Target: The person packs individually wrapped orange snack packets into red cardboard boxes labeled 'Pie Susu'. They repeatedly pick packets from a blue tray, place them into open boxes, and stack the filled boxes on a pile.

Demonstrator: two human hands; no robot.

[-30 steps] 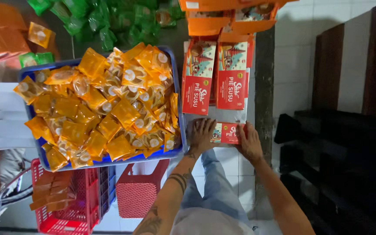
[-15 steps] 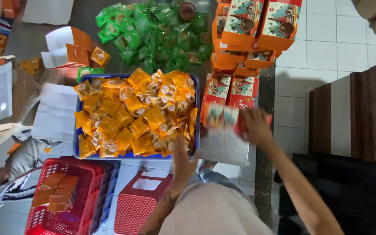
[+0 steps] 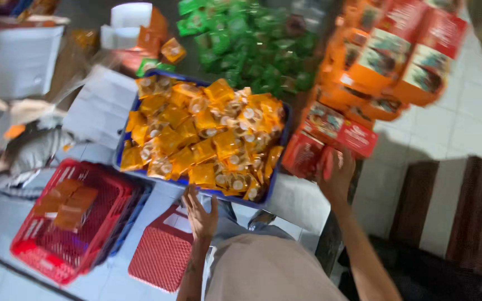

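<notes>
Here your right hand (image 3: 336,173) is closed around a small red box (image 3: 306,156), held just off the right end of the blue tray (image 3: 277,161) and under a leaning row of red and orange cartons (image 3: 341,125). The picture is blurred by head motion, so how firm that hold is cannot be told. Your left hand (image 3: 201,214) is spread flat, fingers apart, holding nothing, at the tray's near edge, just below the heaped orange snack packets (image 3: 207,139).

The likeliest slip, as it looks now: the box sits right against the stacked cartons, and a nudge there could tip the row, which already leans. The orange boxes (image 3: 403,56) piled behind look no steadier. The packets are mounded above the tray's rim, and a bump from the left hand could spill some over the near edge toward the red baskets (image 3: 85,223) on the tiled floor (image 3: 464,128). Green packets (image 3: 252,44) lie loose beyond the tray, close enough to get mixed in. White paper sheets (image 3: 99,106) at the left lie against the tray's corner.
</notes>
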